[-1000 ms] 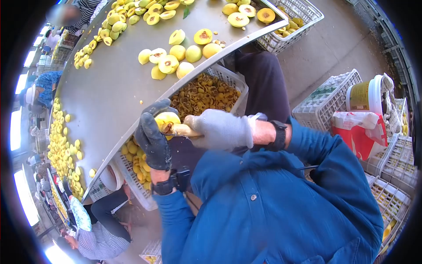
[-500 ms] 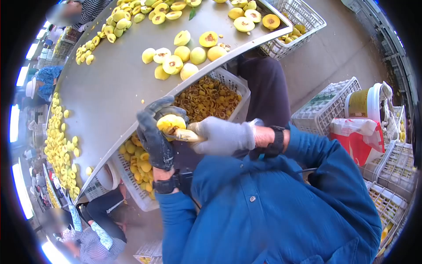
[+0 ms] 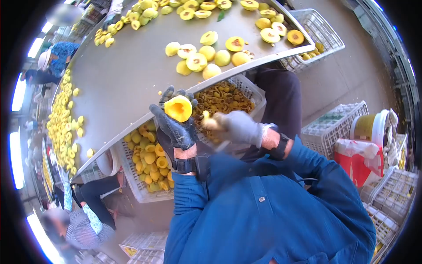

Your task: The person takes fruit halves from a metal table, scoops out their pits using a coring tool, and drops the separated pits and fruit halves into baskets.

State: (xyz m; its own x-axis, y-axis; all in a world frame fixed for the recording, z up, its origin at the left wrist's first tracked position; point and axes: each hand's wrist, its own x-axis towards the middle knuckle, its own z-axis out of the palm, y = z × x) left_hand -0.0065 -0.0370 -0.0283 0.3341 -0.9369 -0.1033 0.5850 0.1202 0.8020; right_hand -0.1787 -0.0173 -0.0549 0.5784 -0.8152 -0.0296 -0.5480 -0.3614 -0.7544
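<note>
My left hand (image 3: 176, 125), in a dark glove, is palm up and holds a yellow peach half (image 3: 178, 108) with a hollowed-out middle facing me. My right hand (image 3: 241, 127), in a pale grey glove, is closed around a short pale-handled pitting tool (image 3: 212, 122), smeared by motion. A bit of yellow flesh shows at its tip. The tool is apart from the peach half, over a crate of scooped-out pits and scraps (image 3: 224, 103). Below my left forearm, a white crate (image 3: 143, 193) holds many hollowed peach halves (image 3: 151, 160).
The metal table (image 3: 118, 83) has a raised edge; cut peaches (image 3: 196, 62) lie near it. More halves (image 3: 66, 127) line its far side. Co-workers (image 3: 83, 229) sit at left. Crates (image 3: 334, 121), a bucket (image 3: 369, 125) and a red-and-white bag (image 3: 358, 158) stand at right.
The tool has come out of the peach half and moved right with my right hand. My left hand has turned the half's hollow toward me. The view has shifted.
</note>
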